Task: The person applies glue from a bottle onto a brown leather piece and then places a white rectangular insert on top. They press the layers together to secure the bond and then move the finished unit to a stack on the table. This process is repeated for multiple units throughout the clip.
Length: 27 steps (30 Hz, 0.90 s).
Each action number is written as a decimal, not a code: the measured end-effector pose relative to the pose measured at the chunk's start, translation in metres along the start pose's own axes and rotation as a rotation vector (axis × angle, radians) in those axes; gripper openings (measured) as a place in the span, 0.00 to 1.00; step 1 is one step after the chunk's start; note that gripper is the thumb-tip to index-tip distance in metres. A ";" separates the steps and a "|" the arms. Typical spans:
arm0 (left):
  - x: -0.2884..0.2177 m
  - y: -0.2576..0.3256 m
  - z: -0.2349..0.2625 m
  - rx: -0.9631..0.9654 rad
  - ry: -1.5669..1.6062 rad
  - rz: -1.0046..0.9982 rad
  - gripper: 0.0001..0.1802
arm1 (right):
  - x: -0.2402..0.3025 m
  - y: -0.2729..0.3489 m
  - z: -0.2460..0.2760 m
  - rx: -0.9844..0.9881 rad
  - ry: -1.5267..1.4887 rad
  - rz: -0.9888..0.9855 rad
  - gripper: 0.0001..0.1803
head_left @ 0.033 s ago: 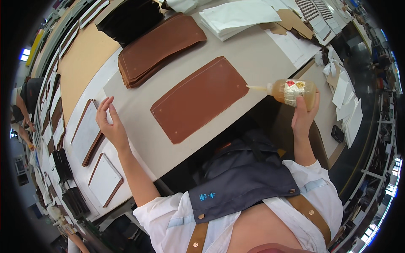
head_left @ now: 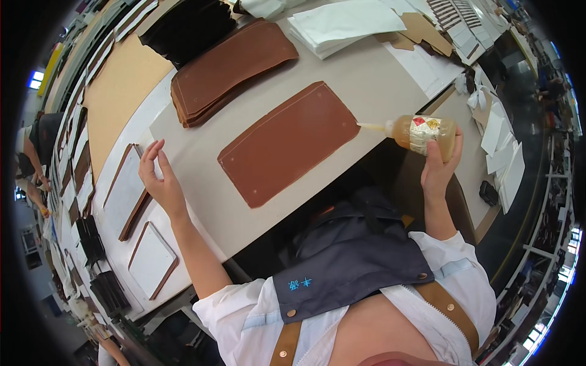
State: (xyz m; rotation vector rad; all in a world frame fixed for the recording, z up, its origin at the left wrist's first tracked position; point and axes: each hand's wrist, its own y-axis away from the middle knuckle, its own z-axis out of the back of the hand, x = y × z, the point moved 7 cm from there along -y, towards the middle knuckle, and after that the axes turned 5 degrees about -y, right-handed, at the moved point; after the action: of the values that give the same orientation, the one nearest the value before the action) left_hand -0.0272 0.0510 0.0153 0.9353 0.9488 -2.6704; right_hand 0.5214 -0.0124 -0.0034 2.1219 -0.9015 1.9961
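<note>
My right hand [head_left: 441,166] is wrapped round a clear squeeze bottle [head_left: 449,137] of yellowish liquid with a label. The bottle lies on its side in the air, its thin nozzle pointing left. That nozzle's tip is at the right corner of a brown leather panel [head_left: 287,146]; whether they touch I cannot tell. The panel lies flat on the pale table [head_left: 244,229], with a line along its far edge and small marks near its corners. My left hand [head_left: 160,177] is raised left of the panel, fingers loosely bent and apart, holding nothing.
Beyond the panel stands a stack of brown leather panels [head_left: 235,67], with a black stack [head_left: 186,30] behind it. White sheets [head_left: 345,24] lie at the far side. White-topped brown pieces [head_left: 152,259] sit left of my left forearm. People work at the far left.
</note>
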 end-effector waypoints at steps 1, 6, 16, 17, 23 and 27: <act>0.000 0.000 0.000 -0.001 0.002 -0.003 0.11 | 0.002 0.002 0.000 0.002 0.065 0.057 0.31; -0.004 0.001 0.000 -0.001 0.013 -0.011 0.11 | 0.005 0.009 -0.005 -0.014 0.122 0.089 0.34; -0.002 0.000 -0.001 -0.015 -0.002 -0.033 0.11 | 0.016 0.034 -0.032 0.126 0.144 0.161 0.39; -0.004 0.001 -0.001 -0.021 -0.006 -0.032 0.11 | 0.017 0.036 -0.037 0.150 0.125 0.160 0.39; -0.008 0.001 0.002 -0.043 -0.007 -0.044 0.11 | 0.023 0.051 -0.070 0.308 0.009 0.162 0.38; -0.010 0.000 0.002 -0.052 0.014 -0.044 0.10 | 0.024 0.062 -0.086 0.393 -0.057 0.197 0.39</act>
State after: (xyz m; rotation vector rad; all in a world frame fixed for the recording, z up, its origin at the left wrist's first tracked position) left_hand -0.0204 0.0492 0.0232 0.9340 1.0492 -2.6645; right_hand 0.4154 -0.0329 0.0117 2.3792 -0.8076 2.3912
